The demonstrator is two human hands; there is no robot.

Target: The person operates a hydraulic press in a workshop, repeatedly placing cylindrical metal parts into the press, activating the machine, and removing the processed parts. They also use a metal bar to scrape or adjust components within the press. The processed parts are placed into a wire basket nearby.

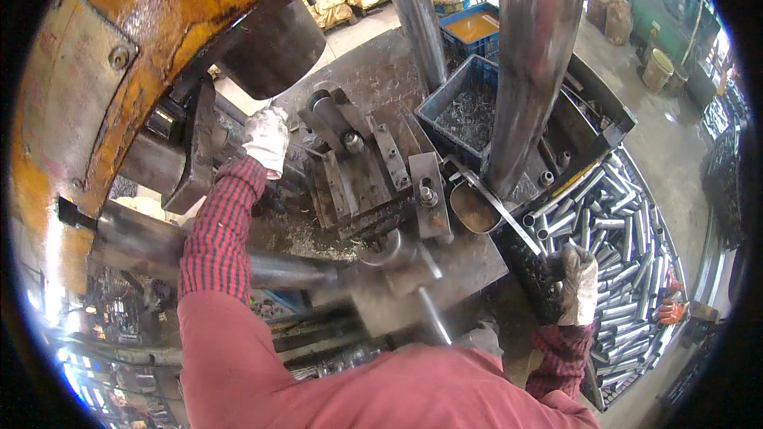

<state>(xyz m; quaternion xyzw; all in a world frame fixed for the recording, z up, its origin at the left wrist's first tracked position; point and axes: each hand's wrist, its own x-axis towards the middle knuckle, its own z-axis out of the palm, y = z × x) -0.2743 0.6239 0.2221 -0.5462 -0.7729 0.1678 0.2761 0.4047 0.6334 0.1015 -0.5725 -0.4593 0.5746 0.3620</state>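
Head cam, press stn. L hand (266,139), white work glove, checked red sleeve, is up at the rear-left of the steel die block (362,179) on the press bed (469,262), just below the dark cylindrical ram (274,48) and the yellow press frame (95,87). Fingers curl down twd the block's left edge; whether they grip anything I can't tell, palm side is hidden. R hand (579,286), also gloved, is low at the right, over the bin of short cut steel tubes (628,254); fingers look closed, prob. around one tube, but the piece itself isn't clear w/ the glove in front. Judgement: the step in hand is feeding, i.e. R hand picking a blank from the bin while L hand tends the die seat. The die's round pin (427,193) and roller (330,111) appear bare, no tube seated that I can see. Next move, as I read it, calls for bringing a tube across the bed edge to the die, lining it up w/ the seat, and getting both hands out from under the ram before any stroke. Other items: blue crate of small metal rings (469,111) behind the die, a second blue crate w/ orange-brown contents (470,28) farther back, two steel columns (528,63) rising at centre-right, a small scoop-like tray (470,206) beside the die.
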